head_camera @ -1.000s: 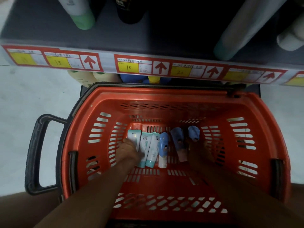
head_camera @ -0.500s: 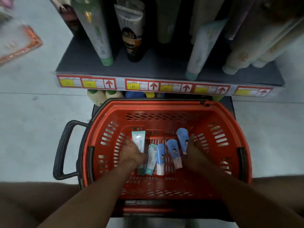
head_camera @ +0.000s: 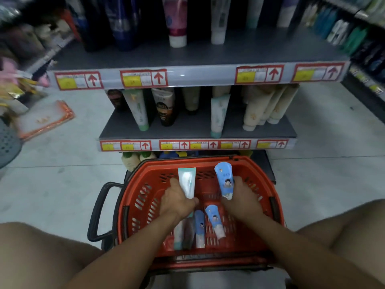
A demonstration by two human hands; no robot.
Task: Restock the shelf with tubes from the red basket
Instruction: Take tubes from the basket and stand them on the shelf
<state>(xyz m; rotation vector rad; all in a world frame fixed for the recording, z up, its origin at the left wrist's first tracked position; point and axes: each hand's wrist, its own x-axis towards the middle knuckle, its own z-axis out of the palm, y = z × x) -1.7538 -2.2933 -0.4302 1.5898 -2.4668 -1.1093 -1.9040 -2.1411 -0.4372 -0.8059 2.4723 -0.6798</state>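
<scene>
Both hands have risen from the basket floor, the left hand (head_camera: 179, 202) closed on a white tube (head_camera: 187, 182) and the right hand (head_camera: 241, 197) on a blue tube (head_camera: 224, 180), held upright (probably for shelving), others remaining in the red basket (head_camera: 143, 184) below the shelf (head_camera: 198, 134).

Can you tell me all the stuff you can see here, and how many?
Basket: one, red with black handle, on the floor below the shelves.
White tube: one, white and teal, held upright in the left hand.
Blue tube: one, blue and white, held upright in the right hand.
Loose tubes: about four, two blue, two whitish-teal, lying on the basket bottom.
Shelves: two clearly seen, grey, with red and yellow price tags.
Shelf tubes: many, mixed colours, standing cap-down; too blurred to count.
Packet: one, orange-edged, on the floor at left.
Left hand: one, over the basket.
Right hand: one, over the basket.
</scene>
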